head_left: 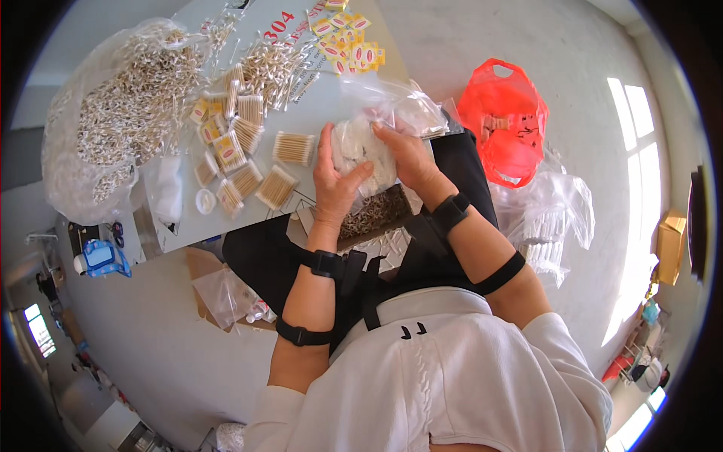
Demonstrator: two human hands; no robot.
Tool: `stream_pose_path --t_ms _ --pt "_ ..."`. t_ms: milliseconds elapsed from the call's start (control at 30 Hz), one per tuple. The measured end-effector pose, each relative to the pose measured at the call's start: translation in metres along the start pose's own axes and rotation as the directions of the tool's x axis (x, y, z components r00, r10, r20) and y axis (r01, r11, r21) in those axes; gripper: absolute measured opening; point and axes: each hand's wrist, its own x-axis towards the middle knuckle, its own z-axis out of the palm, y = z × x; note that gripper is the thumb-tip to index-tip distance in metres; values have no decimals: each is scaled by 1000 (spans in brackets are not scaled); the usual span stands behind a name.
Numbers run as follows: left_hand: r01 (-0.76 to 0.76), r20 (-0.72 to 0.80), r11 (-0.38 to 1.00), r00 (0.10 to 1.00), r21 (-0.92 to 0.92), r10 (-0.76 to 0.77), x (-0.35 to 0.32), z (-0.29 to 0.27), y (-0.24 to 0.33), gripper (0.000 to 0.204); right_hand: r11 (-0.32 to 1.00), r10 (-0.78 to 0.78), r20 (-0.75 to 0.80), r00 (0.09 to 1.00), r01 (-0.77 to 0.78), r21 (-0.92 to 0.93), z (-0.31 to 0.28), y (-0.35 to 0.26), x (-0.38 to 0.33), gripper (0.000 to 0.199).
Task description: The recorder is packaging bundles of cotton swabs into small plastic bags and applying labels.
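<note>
At the table's near right edge, both hands are closed round a whitish, crinkled bundle of clear plastic bags point(363, 151). My left hand point(337, 184) grips its left side, with the thumb across the lower front. On the other side, my right hand point(410, 160) presses thumb and fingers against the upper right. More loose clear plastic point(407, 105) spreads out behind the bundle. Just left of my left hand lies a bundle of cotton swabs point(294, 148). Below the hands, a box of cotton swabs point(376, 211) rests by my lap.
A large clear bag of loose swabs point(139, 105) fills the table's left. Bundled swabs point(247, 134), a loose swab pile point(277, 68) and yellow-white labels point(350, 49) lie nearby. A red plastic bag point(503, 124) stands right; a carton point(211, 282) sits below the table.
</note>
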Motion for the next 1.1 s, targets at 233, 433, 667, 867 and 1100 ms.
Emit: stream_pose_path --t_ms 233,433,667,867,1100 --pt "140 116 908 988 -394 -102 0 -3 8 92 997 64 -28 998 -65 -41 -12 -2 4 35" --pt "184 150 895 980 -406 -133 3 -14 0 100 833 -14 169 986 105 -542 -6 -14 12 36" --pt "-196 40 918 980 344 194 -22 5 11 113 970 16 115 993 -43 238 -21 0 2 44" --pt "57 -114 917 987 -394 -110 -28 9 0 105 971 0 56 998 -13 238 -19 6 -16 46" --pt "110 -166 980 977 -163 -137 -28 19 5 96 994 -104 39 994 105 -32 -11 21 -27 50"
